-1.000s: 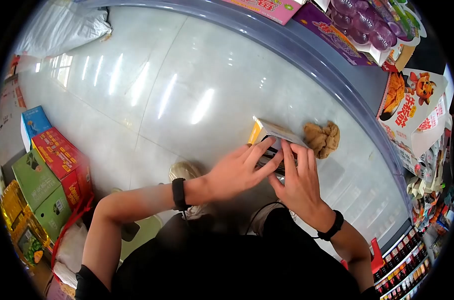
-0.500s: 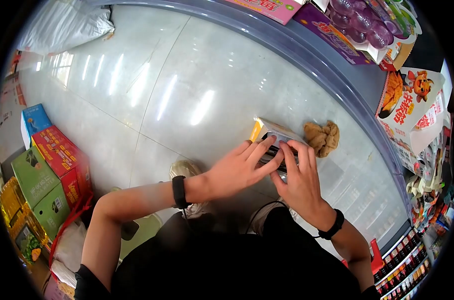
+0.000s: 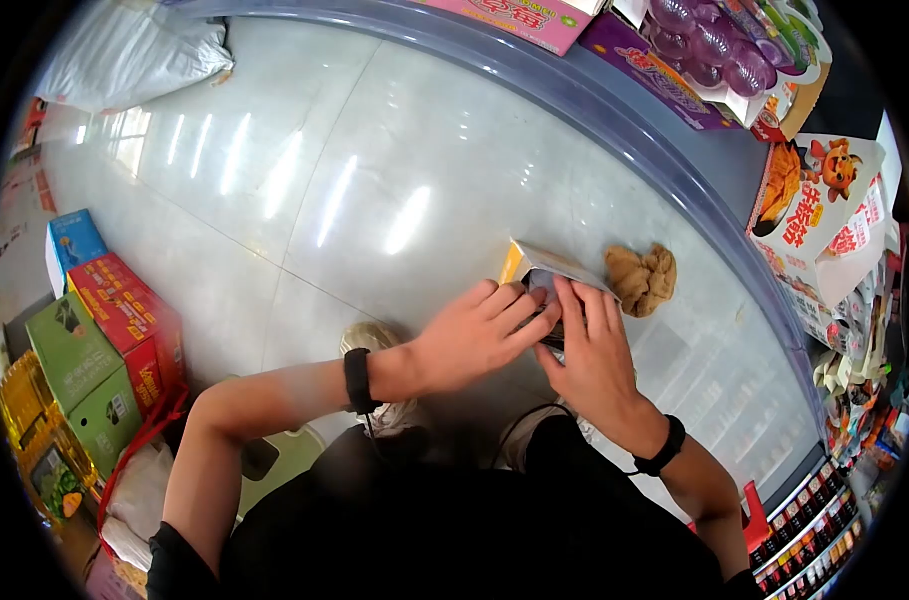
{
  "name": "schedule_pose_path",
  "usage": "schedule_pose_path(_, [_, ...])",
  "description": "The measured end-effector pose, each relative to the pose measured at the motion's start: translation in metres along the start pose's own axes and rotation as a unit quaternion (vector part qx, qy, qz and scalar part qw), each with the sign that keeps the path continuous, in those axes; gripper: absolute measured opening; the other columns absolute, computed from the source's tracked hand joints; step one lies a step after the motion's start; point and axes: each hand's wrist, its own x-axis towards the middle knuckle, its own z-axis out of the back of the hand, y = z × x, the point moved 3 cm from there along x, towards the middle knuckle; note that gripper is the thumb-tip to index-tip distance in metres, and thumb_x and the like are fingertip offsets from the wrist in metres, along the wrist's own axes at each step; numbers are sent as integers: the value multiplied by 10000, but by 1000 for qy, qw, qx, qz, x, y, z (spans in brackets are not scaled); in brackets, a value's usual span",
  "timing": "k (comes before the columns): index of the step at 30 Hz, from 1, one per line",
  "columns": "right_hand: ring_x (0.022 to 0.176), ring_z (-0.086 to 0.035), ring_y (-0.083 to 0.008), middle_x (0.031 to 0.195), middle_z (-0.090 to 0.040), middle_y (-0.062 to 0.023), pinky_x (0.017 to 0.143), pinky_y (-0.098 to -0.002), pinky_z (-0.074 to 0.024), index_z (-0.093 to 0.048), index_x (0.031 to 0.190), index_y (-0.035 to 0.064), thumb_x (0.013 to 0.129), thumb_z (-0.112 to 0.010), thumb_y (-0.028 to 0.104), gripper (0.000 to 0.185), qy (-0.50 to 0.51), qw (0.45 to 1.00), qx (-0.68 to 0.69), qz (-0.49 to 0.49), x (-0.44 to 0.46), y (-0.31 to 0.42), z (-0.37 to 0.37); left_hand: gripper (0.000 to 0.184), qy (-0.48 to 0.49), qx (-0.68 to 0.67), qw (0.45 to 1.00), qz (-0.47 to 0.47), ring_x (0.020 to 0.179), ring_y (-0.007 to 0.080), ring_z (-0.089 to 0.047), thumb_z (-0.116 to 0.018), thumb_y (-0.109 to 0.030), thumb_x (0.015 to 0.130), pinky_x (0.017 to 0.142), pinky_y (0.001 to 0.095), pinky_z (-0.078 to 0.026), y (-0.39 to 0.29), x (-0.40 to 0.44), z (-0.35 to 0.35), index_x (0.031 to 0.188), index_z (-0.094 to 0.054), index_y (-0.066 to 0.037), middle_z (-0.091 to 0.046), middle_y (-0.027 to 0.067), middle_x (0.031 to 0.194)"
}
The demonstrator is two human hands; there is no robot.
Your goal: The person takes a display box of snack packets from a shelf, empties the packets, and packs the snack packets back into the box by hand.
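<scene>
A small carton (image 3: pixel 564 263), grey-white with a yellow side, is held in front of me above the floor, its near face open onto a dark inside. My left hand (image 3: pixel 484 325) has its fingers bent over the left part of the opening, fingertips at the carton's edge. From the right, my right hand (image 3: pixel 596 345) grips the carton, with its longer fingers reaching into the opening and the thumb below. The two hands' fingertips nearly meet there. What lies inside is mostly hidden by my fingers.
A crumpled brown cloth (image 3: pixel 642 280) lies on the tiled floor (image 3: pixel 394 150) just beyond the carton. A grey shelf edge (image 3: pixel 664 150) curves along the far right, carrying snack packs. Red and green boxes (image 3: pixel 124 320) stand at left; a silvery bag (image 3: pixel 139 55) lies far left.
My right fingers have shifted slightly left and deeper into the carton's opening, and my left fingers have curled more. The carton's top edge now shows wider.
</scene>
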Motion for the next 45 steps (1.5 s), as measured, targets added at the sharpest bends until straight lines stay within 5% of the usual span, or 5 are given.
schedule_pose_path(15, [1083, -596, -378, 1152, -590, -197, 934, -454, -492, -502, 1233, -26, 720, -792, 113, 606, 98, 994, -31, -46, 3, 0, -7, 496, -21, -94, 995, 23, 1133, 324, -550, -610, -99, 822, 935, 398, -449, 2, -5, 0, 1301, -517, -16, -518, 162, 1357])
schedule_pose_path(17, [1162, -568, -401, 1228, -582, -242, 970, -487, -473, -466, 1324, -58, 721, -781, 111, 701, 96, 994, -51, -17, 3, 0, -8, 687, -10, -27, 1000, 6, 1066, 279, -525, -748, -178, 784, 877, 375, -418, 3, -7, -4, 1383, -462, -1, -478, 149, 1401])
schedule_pose_path(27, [1142, -566, -443, 1208, -571, -283, 950, -486, -488, -454, 1308, -84, 748, -748, 110, 662, 156, 987, -32, -19, 12, -7, -8, 743, -5, -11, 1000, 16, 1084, 277, -524, -758, -184, 771, 894, 380, -417, 3, -10, -9, 1408, -432, 15, -479, 141, 1390])
schedule_pose_path(35, [1143, -562, -423, 1209, -576, -236, 956, -481, -478, -475, 1323, -23, 751, -703, 90, 626, 115, 993, -15, 17, 1, -9, -10, 902, -8, 34, 999, -4, 1377, 389, -394, -820, -255, 717, 997, 483, -421, 13, -13, -21, 1469, -363, -54, -451, 106, 1415])
schedule_pose_path(45, [1171, -566, -372, 1230, -582, -231, 1018, -459, -456, -529, 1324, 22, 833, -587, 61, 496, 37, 986, -119, 113, -22, -2, -7, 966, 22, -1, 1000, 1, 1414, 424, -347, -862, -267, 666, 1074, 511, -410, 16, -7, -19, 1465, -369, -42, -443, 116, 1397])
